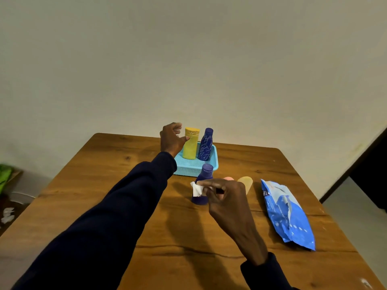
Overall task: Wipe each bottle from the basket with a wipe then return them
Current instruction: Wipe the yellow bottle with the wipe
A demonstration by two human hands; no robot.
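A light blue basket (189, 167) sits at the far middle of the wooden table. A yellow bottle (190, 146) and a dark blue patterned bottle (205, 145) stand upright in it. My left hand (170, 139) hovers beside the yellow bottle's top, fingers spread, thumb near the cap, holding nothing. In front of the basket stands a purple bottle (203, 185). My right hand (224, 195) pinches a small white wipe (196, 189) against it. Behind that hand a pink bottle (228, 178) and a pale orange bottle (245, 183) are partly hidden.
A blue pack of wipes (287, 214) lies on the table (104, 195) to the right. The table's far edge meets a plain wall. Something green (4, 176) lies on the floor at the left.
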